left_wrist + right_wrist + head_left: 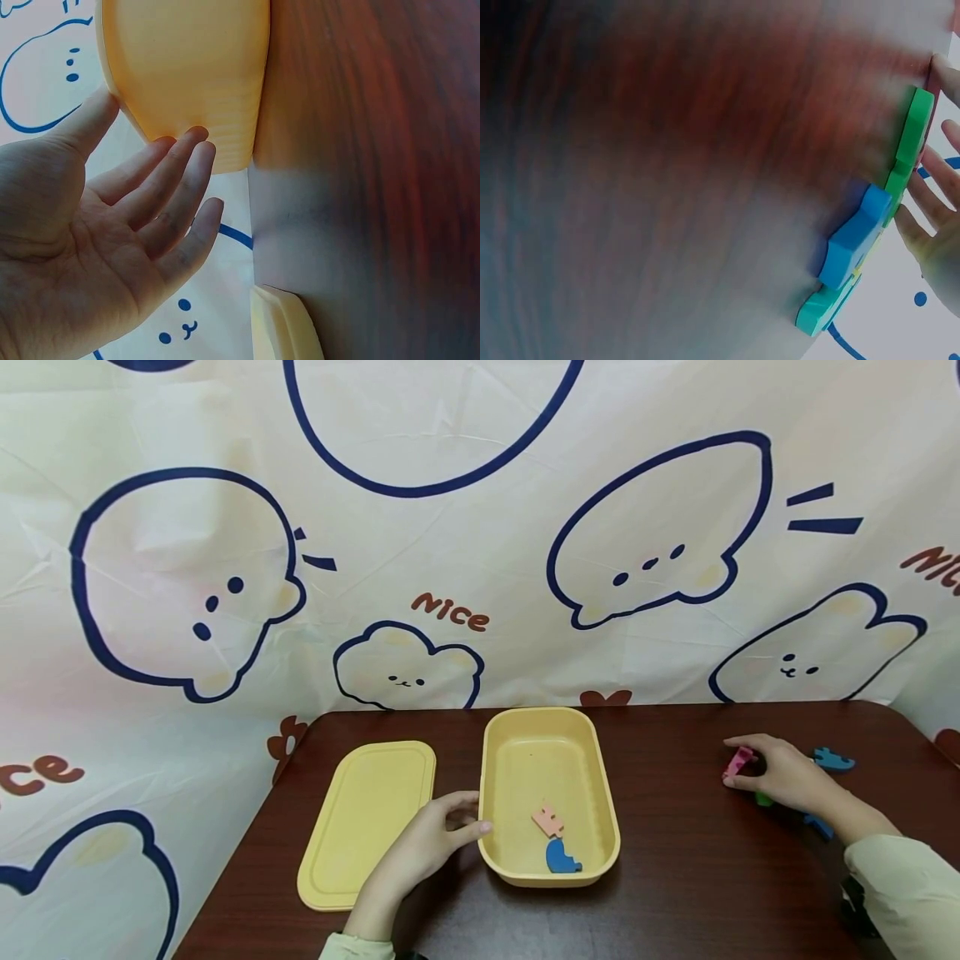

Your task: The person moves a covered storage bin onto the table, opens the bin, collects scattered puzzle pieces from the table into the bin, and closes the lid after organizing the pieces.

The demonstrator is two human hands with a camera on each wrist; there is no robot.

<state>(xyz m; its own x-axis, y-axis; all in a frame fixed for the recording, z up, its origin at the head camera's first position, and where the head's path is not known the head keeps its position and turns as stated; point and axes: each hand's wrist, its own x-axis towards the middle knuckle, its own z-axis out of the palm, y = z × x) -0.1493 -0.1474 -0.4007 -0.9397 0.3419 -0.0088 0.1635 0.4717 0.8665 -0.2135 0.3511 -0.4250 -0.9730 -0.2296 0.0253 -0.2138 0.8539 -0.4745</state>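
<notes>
My left hand (435, 839) lies at the left side of a yellow plastic box (486, 752). Its thumb touches the rim, while the relaxed fingers (180, 165) rest along the outer wall. Inside the box are a salmon puzzle piece (548, 821) and a blue puzzle piece (561, 857). At the right of the table, my right hand (783, 772) pinches a pink puzzle piece (737, 762) between thumb and fingers. Under and beside this hand lie a green piece (913, 131), a blue piece (853, 238) and a teal piece (821, 311).
A yellow lid (367, 818) lies flat to the left of the box, near my left forearm. Another blue piece (832, 760) sits beyond my right hand. Behind the dark wooden table (675, 860) hangs a white cloth (525, 568) with cartoon drawings.
</notes>
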